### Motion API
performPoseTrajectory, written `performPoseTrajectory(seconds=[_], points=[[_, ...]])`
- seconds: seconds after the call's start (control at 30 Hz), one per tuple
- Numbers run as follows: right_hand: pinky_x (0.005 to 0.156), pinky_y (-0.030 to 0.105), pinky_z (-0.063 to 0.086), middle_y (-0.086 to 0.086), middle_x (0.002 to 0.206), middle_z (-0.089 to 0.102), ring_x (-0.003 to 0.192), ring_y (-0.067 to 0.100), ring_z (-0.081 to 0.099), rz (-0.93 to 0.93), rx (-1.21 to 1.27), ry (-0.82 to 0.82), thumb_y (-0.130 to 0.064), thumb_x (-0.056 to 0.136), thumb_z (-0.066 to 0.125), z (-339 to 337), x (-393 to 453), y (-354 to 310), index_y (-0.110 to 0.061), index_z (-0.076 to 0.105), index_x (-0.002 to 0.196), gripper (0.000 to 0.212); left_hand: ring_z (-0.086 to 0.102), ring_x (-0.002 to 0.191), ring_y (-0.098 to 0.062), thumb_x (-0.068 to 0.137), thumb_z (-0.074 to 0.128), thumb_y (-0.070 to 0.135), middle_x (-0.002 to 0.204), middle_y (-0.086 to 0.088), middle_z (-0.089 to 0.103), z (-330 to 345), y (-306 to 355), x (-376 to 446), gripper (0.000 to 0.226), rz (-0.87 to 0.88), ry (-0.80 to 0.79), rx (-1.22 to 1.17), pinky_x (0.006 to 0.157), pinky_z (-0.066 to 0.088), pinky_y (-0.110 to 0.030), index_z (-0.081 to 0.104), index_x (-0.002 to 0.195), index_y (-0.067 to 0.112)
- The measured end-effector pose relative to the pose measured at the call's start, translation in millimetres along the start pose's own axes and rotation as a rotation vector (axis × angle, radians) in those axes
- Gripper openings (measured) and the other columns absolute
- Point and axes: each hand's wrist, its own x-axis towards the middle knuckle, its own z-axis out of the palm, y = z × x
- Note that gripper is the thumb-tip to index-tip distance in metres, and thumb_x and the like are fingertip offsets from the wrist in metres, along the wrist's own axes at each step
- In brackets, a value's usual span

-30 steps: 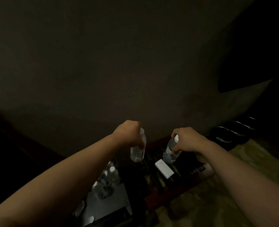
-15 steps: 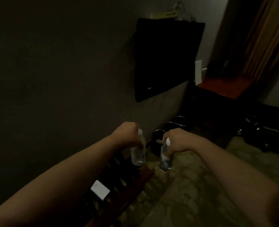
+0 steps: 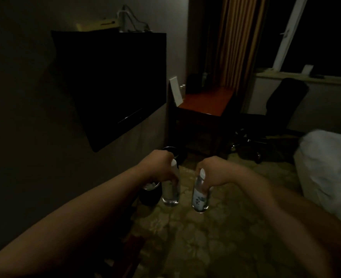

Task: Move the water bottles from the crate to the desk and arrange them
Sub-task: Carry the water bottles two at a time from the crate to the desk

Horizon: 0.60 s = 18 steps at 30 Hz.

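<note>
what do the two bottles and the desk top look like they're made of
Left bottle and right bottle: likely thin clear plastic, since the carpet shows through them; white caps. Desk: seemingly reddish-brown polished wood or veneer, smooth with a faint sheen.

Two clear water bottles: one at seven o'clock, another at five; two hands, left and right; one wall television at eleven; one desk; one office chair at two.

Bottle necks hidden by gripping fingers (label print too dim to read)
</note>
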Motion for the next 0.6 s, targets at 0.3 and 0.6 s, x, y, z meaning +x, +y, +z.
performPoseTrajectory(seconds=[0.3, 0.6], points=[[0.075, 0.027, 0.057, -0.006, 0.103, 0.061, 0.093, 0.011, 0.059, 0.149, 0.075, 0.014, -0.028, 0.068, 0.086, -63, 105, 94, -0.024, 0.062, 0.110, 0.048, 0.050, 0.068, -0.013, 0.067, 0.084, 0.039, 0.076, 0.004, 0.054, -17, 8, 186, 0.039, 0.221, -0.033, 0.082, 0.057, 0.038, -0.027, 0.050, 0.072, 0.020], [0.071, 0.023, 0.050, -0.003, 0.114, 0.056, 0.101, 0.015, 0.055, 0.248, 0.107, 0.092, -0.031, 0.069, 0.084, -144, 200, 193, -0.023, 0.058, 0.122, 0.059, 0.056, 0.080, -0.013, 0.066, 0.085, 0.035, 0.091, 0.003, 0.058, -44, 23, 365, 0.041, 0.312, -0.086, 0.076, 0.056, 0.043, -0.023, 0.056, 0.091, 0.022]])
